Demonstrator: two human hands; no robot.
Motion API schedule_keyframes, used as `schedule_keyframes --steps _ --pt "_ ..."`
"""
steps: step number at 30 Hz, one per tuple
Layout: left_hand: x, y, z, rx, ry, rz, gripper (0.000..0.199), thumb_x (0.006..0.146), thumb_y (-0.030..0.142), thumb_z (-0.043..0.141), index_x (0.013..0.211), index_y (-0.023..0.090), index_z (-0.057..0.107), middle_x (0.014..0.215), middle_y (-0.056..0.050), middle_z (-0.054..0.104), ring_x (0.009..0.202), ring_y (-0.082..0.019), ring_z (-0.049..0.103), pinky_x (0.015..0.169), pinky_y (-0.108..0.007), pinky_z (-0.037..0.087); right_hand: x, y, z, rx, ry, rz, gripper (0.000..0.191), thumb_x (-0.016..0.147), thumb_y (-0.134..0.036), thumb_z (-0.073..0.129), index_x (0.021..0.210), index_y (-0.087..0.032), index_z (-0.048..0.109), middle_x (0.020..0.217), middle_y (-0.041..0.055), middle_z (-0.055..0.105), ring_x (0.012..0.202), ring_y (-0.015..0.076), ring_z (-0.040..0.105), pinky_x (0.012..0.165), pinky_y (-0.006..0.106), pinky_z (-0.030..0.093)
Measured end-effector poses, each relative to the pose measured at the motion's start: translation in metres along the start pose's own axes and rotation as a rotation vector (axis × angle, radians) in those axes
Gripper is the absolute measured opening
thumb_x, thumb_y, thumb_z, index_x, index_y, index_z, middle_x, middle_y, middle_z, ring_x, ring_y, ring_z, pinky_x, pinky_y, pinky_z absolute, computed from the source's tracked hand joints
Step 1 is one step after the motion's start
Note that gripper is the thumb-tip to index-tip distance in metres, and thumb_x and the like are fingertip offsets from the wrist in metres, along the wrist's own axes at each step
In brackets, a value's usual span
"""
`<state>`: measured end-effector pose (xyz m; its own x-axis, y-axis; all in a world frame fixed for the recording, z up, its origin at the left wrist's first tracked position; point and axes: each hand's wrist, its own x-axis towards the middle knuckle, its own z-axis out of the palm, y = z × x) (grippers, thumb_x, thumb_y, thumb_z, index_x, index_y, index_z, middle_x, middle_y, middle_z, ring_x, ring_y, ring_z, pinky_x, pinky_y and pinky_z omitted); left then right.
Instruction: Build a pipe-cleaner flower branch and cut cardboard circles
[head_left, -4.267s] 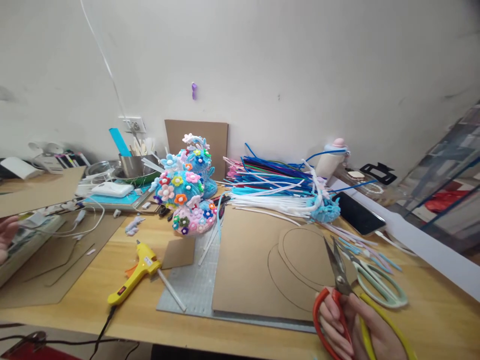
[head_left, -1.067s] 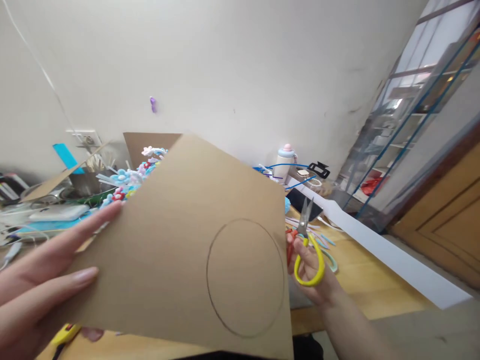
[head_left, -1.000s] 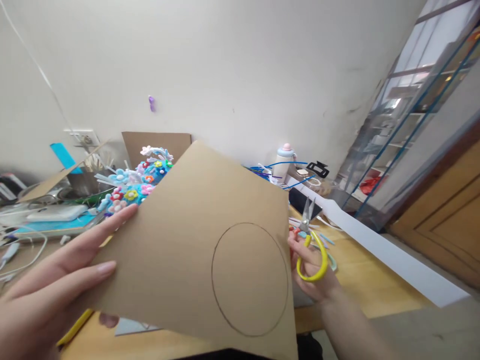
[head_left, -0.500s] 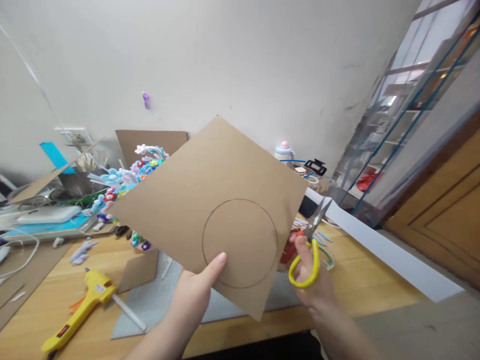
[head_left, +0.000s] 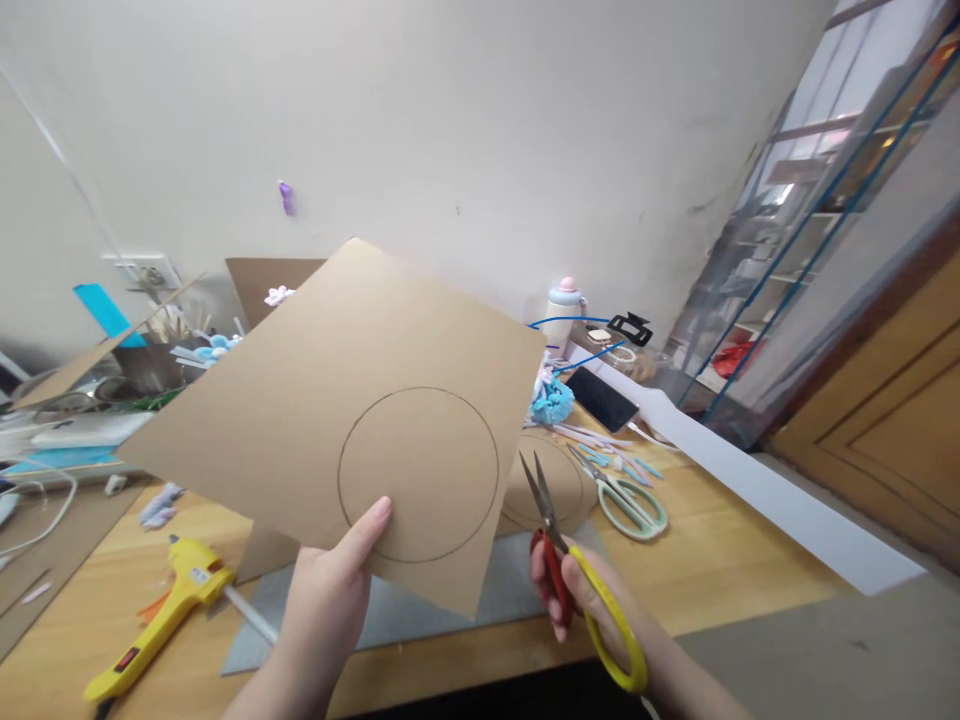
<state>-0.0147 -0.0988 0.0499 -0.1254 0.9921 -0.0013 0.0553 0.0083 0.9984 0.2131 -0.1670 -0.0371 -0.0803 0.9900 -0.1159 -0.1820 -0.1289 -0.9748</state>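
My left hand (head_left: 341,565) grips a brown cardboard sheet (head_left: 322,370) near its lower edge, thumb on the front and the other fingers hidden behind. A circle is drawn on the sheet, and the thumb tip reaches just inside its line. In my right hand (head_left: 592,595) is a pair of scissors (head_left: 553,530) with one yellow and one red handle. Their blades stand slightly apart, pointing up beside the sheet's right edge. Behind them lies another cardboard piece (head_left: 551,475) with a drawn circle, partly covered by the sheet.
Pale green scissors (head_left: 634,510), cut pipe cleaner pieces (head_left: 592,435) and a phone (head_left: 602,398) lie to the right. A yellow glue gun (head_left: 169,610) rests at the left, near a grey mat (head_left: 262,610). A bottle (head_left: 562,310) stands by the wall.
The cardboard sheet and my left hand have shifted left. My right hand has moved lower and left, turning the scissors so their blades point up-left. Items behind the sheet's right side now show.
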Motion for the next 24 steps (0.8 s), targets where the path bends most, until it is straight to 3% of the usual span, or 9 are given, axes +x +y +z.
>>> schedule_keyframes --steps 3,7,12,17,21,24 --pt "-0.003 -0.003 -0.002 0.074 0.058 0.065 0.015 0.071 0.036 0.069 0.071 0.021 0.070 0.094 -0.006 0.074 0.126 -0.030 0.049 0.110 -0.041 0.038 0.000 0.002 0.001 -0.049 -0.017 -0.014 0.061 0.075 -0.076 0.046 0.083 -0.016 0.049 0.070 -0.0015 0.044 0.056 0.0084 0.043 0.052 0.023 0.044" --pt "-0.006 -0.013 0.002 0.009 0.033 0.010 0.029 0.066 0.039 0.073 0.085 0.018 0.072 0.106 -0.012 0.071 0.121 -0.033 0.053 0.105 -0.044 0.043 0.000 0.001 0.002 -0.085 -0.052 -0.054 0.056 0.082 -0.072 0.041 0.087 -0.016 0.050 0.080 0.0021 0.047 0.065 0.0113 0.047 0.059 0.026 0.045" --pt "-0.008 -0.022 -0.001 -0.030 0.059 -0.033 0.047 0.060 0.037 0.079 0.100 0.014 0.068 0.111 -0.015 0.069 0.121 -0.033 0.054 0.107 -0.044 0.040 0.001 -0.004 0.006 -0.110 -0.047 -0.049 0.058 0.082 -0.074 0.038 0.079 -0.017 0.048 0.070 0.0000 0.048 0.055 0.0103 0.048 0.054 0.027 0.043" --pt "-0.008 -0.023 -0.003 -0.035 0.062 -0.045 0.050 0.058 0.035 0.080 0.101 0.014 0.067 0.114 -0.015 0.068 0.121 -0.034 0.053 0.109 -0.047 0.035 0.000 -0.005 0.017 -0.080 0.074 0.062 0.067 0.073 -0.082 0.038 0.069 -0.016 0.048 0.056 -0.0021 0.046 0.046 0.0094 0.048 0.048 0.025 0.045" --pt "-0.007 -0.023 -0.002 -0.024 0.069 -0.046 0.047 0.059 0.036 0.079 0.099 0.015 0.068 0.114 -0.015 0.068 0.118 -0.033 0.056 0.106 -0.044 0.041 0.000 0.000 0.024 -0.007 0.165 0.162 0.065 0.068 -0.084 0.044 0.061 -0.019 0.042 0.045 -0.0079 0.035 0.032 0.0043 0.033 0.030 0.017 0.031" --pt "-0.005 -0.022 -0.003 -0.037 0.051 -0.032 0.049 0.060 0.037 0.078 0.102 0.014 0.067 0.113 -0.015 0.068 0.117 -0.034 0.056 0.101 -0.043 0.047 0.001 0.005 0.022 0.063 0.097 0.120 0.063 0.070 -0.081 0.047 0.059 -0.019 0.039 0.041 -0.0095 0.031 0.028 0.0027 0.027 0.027 0.016 0.026"
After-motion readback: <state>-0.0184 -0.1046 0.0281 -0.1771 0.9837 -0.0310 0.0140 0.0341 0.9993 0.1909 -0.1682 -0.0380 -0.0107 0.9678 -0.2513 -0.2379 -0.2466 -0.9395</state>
